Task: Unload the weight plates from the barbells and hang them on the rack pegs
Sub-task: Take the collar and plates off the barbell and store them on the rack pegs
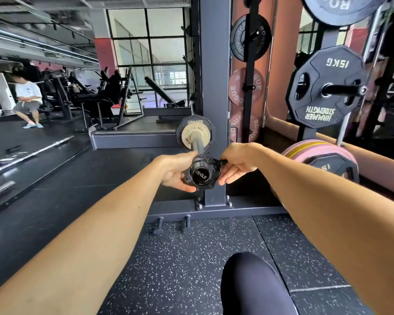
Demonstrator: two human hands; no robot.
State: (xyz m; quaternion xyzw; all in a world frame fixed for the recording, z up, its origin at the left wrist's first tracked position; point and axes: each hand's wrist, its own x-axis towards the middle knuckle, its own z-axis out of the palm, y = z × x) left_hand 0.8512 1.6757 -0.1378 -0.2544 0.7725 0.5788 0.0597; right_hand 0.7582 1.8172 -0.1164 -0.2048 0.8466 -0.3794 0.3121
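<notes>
Both arms are out at the end of the barbell sleeve, dead centre of the view. The left hand curls round the black collar from nine o'clock, fingers wrapped under it, while the right hand pinches the collar's lever at three o'clock, thumb on top, the other fingers loosely spread below. The end cap reads 1500LB. That collar sits at the outer end of the sleeve, between the hands and the plates: a small tan plate up at twelve o'clock, and a black plate right behind it, both on the bar. The grey rack upright stands just past the sleeve, close at its right. Out at two o'clock a 15KG plate hangs on a rack peg, with another dark plate above it at one o'clock. Pink plates and a black one hang on a post behind the upright. At three o'clock a pink and yellow stack of plates sits low beside the right forearm, a black plate leaning in front. Two short pegs stick up from the rack base at six o'clock. A seated person is well off at nine o'clock.
</notes>
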